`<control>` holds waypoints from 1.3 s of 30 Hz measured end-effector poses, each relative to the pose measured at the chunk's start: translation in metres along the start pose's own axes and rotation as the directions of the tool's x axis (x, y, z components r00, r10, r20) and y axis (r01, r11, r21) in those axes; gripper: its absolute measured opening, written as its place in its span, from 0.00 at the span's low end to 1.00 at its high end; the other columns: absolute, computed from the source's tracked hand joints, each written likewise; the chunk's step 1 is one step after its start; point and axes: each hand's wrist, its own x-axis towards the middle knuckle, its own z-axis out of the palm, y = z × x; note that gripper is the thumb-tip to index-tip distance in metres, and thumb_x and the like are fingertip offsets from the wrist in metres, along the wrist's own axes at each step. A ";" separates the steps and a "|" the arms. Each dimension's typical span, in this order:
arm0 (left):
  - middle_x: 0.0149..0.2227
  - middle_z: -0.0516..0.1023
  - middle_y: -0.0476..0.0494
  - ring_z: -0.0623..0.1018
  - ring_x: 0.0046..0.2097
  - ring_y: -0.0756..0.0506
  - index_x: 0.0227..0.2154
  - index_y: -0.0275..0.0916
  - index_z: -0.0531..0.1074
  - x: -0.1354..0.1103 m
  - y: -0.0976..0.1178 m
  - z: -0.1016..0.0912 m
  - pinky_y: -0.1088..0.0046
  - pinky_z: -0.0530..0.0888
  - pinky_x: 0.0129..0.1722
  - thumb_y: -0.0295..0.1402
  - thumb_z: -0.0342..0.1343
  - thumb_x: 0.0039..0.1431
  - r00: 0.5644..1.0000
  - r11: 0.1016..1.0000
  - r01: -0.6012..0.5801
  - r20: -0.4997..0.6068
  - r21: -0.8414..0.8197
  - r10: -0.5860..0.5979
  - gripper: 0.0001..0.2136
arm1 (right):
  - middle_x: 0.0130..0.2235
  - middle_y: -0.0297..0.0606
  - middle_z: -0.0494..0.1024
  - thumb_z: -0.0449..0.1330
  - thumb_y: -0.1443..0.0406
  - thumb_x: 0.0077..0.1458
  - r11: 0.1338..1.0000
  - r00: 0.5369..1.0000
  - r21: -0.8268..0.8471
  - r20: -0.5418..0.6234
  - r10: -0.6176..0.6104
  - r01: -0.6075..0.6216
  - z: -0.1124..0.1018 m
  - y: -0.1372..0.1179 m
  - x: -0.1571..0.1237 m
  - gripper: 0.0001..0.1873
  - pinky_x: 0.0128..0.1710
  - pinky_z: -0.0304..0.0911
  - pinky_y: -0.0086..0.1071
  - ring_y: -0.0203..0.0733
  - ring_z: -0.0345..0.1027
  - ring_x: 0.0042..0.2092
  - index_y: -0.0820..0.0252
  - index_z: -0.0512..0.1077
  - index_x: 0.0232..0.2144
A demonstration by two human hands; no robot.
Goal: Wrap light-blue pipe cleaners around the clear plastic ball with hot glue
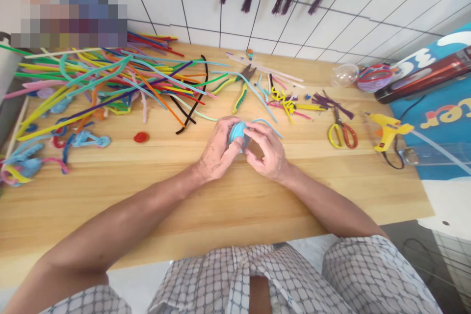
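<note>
Blue ball [237, 131], wound with fuzzy light-blue strands, sits between your two hands, near the middle of the tabletop [228, 216]; whether it touches the wood, you cannot tell. Your left hand [218, 149] has the firmer grip, its fingers curled round the far side and its thumb pressed over the front of the windings. Your right hand [270, 149] is half curled, fingertips at the ball's right edge; you cannot tell if that grip pinches a strand. One light-blue tail [265, 121] arches out beyond your right knuckles. Past your hands lie pliers [244, 78] with green-and-yellow handles, their jaws parted, and to the right of these a tangle of yellow curls [282, 100] and pink scraps. Farther right you have scissors [340, 123] and a yellow glue gun [388, 130], with a clear ball [345, 76] beside a purple-and-red wrapped ball [374, 78] near the wall. On your left, a red disc [141, 137] lies before a heap of coloured pipe cleaners [121, 78].
</note>
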 end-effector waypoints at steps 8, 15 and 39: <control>0.65 0.71 0.31 0.74 0.68 0.37 0.69 0.41 0.60 0.000 0.001 -0.002 0.50 0.75 0.70 0.45 0.47 0.83 1.000 1.000 0.011 0.021 -0.003 -0.011 0.21 | 0.66 0.52 0.79 0.62 0.68 0.68 1.000 1.000 -0.021 0.011 -0.004 0.005 0.001 0.003 -0.001 0.37 0.64 0.78 0.58 0.59 0.78 0.65 0.49 0.62 0.76; 0.66 0.72 0.32 0.73 0.69 0.37 0.70 0.41 0.62 0.001 -0.001 -0.003 0.51 0.74 0.71 0.50 0.45 0.84 0.999 0.999 0.024 0.035 0.033 -0.025 0.23 | 0.68 0.51 0.78 0.61 0.67 0.68 1.000 0.999 0.013 0.033 0.005 -0.005 0.004 0.007 -0.004 0.36 0.67 0.75 0.61 0.60 0.76 0.67 0.50 0.64 0.75; 0.64 0.78 0.35 0.79 0.63 0.38 0.65 0.40 0.67 0.003 -0.007 -0.010 0.54 0.78 0.66 0.55 0.45 0.80 0.982 0.971 0.190 -0.009 0.146 -0.191 0.26 | 0.64 0.54 0.80 0.60 0.69 0.66 0.999 0.996 0.036 -0.088 -0.028 0.031 0.031 0.012 0.004 0.28 0.67 0.75 0.58 0.58 0.76 0.64 0.58 0.71 0.67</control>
